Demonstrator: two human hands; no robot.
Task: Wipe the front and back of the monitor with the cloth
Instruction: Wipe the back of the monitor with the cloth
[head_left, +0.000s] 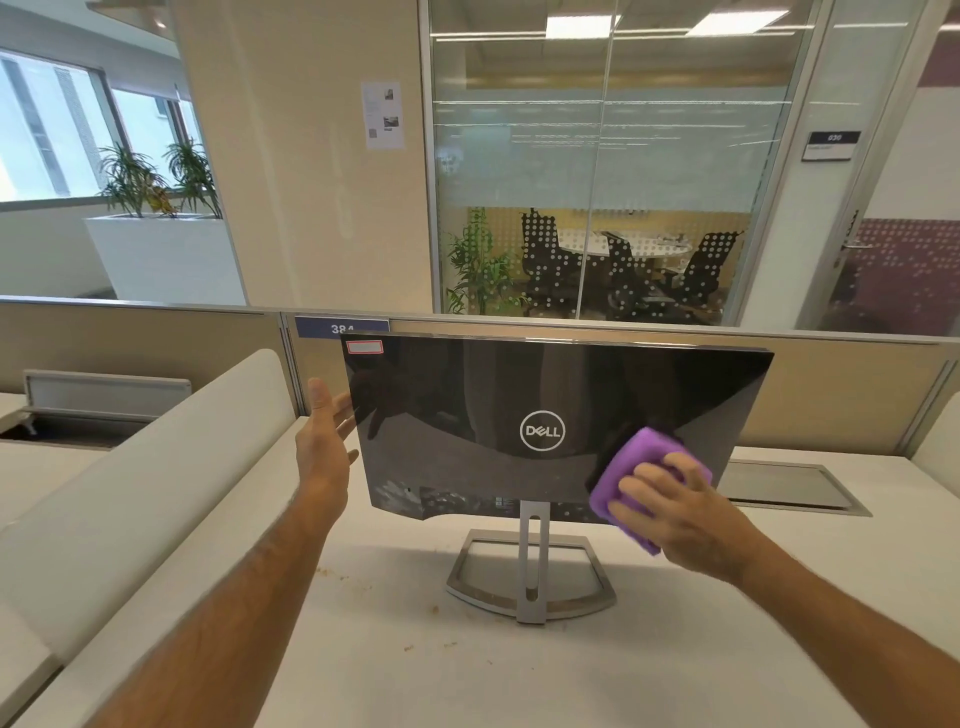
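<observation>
Right hand (675, 512) presses cloth (631, 475) near monitor's (519, 395) lower-right edge.

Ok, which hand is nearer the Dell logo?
Right. The right hand presses the cloth on the monitor just right of the logo; the left hand is at the monitor's left edge.

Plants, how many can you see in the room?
3. Two spiky plants stand in the white planter by the window, left. One leafy plant stands behind the glass wall. More may be hidden.
</observation>
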